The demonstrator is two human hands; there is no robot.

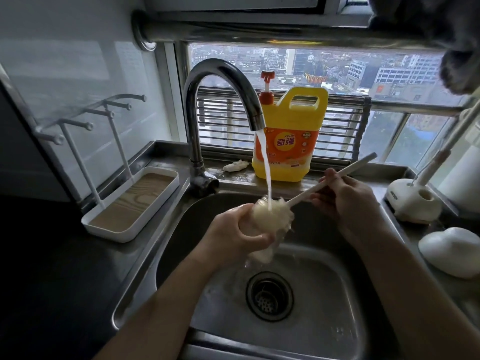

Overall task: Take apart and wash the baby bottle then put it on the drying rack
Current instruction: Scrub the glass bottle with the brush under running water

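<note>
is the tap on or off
On: water streams from the tap onto the brush at the bottle mouth.

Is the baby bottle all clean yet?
Not yet. Its top is off: the brush is at the open mouth of the bottle. The left hand holds it under running water while the right hand scrubs. Left: rinsing, then the drying rack, which holds nothing.

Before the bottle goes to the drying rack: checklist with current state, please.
1. Left hand grips bottle: ok.
2. Right hand holds brush: ok.
3. Brush clear of bottle: not ok, head at its mouth.
4. Tap off: not ok, water runs onto brush.
5. Drying rack upright left of sink: ok.
6. Bottle free of suds: cannot tell.
</note>
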